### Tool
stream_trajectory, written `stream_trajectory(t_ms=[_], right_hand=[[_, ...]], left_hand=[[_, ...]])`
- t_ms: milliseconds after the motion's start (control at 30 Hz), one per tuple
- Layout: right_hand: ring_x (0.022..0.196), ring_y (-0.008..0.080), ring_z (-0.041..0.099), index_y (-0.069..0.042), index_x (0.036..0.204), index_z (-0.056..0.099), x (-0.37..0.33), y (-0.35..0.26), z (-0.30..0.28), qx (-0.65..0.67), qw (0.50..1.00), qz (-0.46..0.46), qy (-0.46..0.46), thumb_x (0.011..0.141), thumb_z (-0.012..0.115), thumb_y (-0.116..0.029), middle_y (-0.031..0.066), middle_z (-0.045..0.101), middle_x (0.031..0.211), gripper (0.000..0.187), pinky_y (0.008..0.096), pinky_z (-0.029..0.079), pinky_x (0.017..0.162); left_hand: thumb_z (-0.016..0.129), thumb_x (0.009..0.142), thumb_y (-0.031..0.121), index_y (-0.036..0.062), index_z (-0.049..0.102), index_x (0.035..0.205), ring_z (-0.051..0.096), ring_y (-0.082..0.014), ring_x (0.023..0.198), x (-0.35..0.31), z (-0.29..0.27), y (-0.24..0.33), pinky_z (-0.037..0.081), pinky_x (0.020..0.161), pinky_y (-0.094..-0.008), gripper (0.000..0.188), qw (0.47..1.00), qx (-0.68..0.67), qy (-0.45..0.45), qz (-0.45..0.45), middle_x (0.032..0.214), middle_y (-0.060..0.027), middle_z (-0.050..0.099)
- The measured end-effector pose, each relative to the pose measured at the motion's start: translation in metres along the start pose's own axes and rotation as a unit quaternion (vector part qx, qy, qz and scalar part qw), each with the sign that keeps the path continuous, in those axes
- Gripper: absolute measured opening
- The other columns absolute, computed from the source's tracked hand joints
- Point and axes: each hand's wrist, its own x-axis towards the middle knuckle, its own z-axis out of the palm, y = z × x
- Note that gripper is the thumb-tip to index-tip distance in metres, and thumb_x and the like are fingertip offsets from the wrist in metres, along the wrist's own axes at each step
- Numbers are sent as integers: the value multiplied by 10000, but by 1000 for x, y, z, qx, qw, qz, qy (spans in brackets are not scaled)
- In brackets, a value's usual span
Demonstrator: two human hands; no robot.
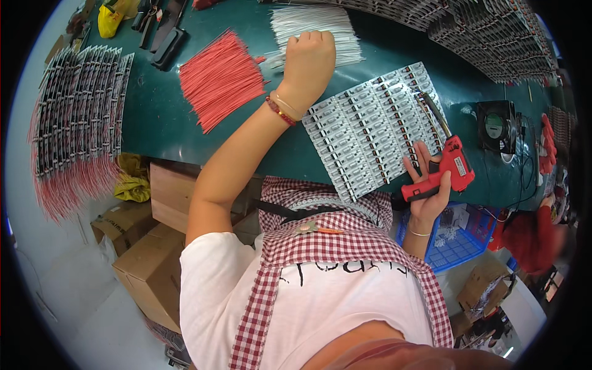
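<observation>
Visible markings, L to R: brown carton (126,227) — dark printed lettering, partly legible; white T-shirt (320,308) — lg. blk. lettering (346,267), partly hidden by checked apron (327,242); red gun-shaped tool (452,157), pale label (459,166), text too small; blk. fan (507,114), green hub label (494,126), illegible.

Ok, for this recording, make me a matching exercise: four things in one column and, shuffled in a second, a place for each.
Things
1. red wires
2. red pistol-shaped tool
3. black fan
4. blue basket

Places
A. past the near edge of the green table
B. left of the white wires
C. in the right hand
D. on the table, right of the boards

Pairs: 1-B, 2-C, 3-D, 4-A
</observation>
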Motion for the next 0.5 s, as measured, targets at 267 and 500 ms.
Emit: stream_trajectory(t_ms=[267,500], right_hand=[[1398,440,406,-47,1228,498,2,1,-1,3,1000,-4,-2,1017,501,-414,333,452,1437,423,603,418,1087],[1390,449,415,-45,1236,492,5,0,-4,7,1000,3,3,1013,508,-419,342,450,1434,436,591,420,1091]], left_hand=[[549,925,59,-5,610,950,619,-200,722,12,-22,-2,472,650,-307,92,943,-308,72,-99,788,-67,633],[391,1095,171,-25,543,1240,514,-105,772,-37,-35,0,461,754,-247,287,829,-516,109,-185,863,-24,522]])
